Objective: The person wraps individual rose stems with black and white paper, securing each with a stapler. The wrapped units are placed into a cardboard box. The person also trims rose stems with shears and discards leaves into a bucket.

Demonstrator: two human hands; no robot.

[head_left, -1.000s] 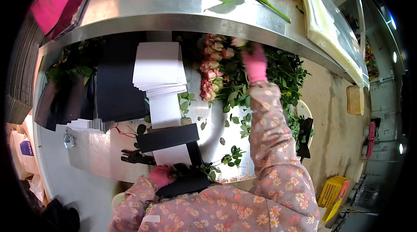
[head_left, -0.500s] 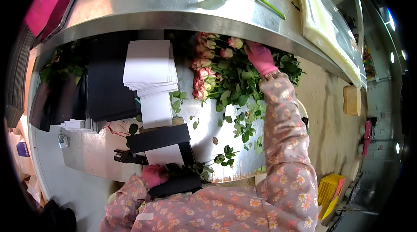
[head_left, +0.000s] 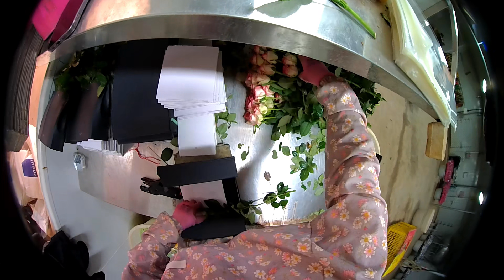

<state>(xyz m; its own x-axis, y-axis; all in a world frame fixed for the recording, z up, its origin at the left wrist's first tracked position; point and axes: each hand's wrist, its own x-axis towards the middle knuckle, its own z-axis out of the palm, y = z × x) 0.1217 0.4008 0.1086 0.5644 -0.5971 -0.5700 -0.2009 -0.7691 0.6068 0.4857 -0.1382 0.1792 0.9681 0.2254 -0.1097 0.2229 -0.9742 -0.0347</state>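
Right hand grip: the pink-gloved right hand (head_left: pixel 314 71), upper centre-right of the frame, reaches in at the rose pile; its fingertips are lost among blooms and leaves, so I cannot tell whether they are closed on a stem.
Left hand grip: the left hand (head_left: pixel 187 213), lower centre-left, has fingers curled at the left end of a black wrap (head_left: pixel 214 229), by some dark leaves (head_left: pixel 212 206); whether it clasps them I cannot tell.
Roses: the pink-and-cream roses (head_left: pixel 257 93) lie upper centre, left and lower left of the right hand, one bloom just beside it.
Stem line: blooms face left and leafy stems (head_left: pixel 302 99) trail rightward, so their long axis runs roughly across the frame.
Nearer hand: the right, by far.
Right sleeve: the floral sleeve (head_left: pixel 349 159) climbs from lower right, the wrist angled up and left.
Left sleeve: short in view, tucked low.
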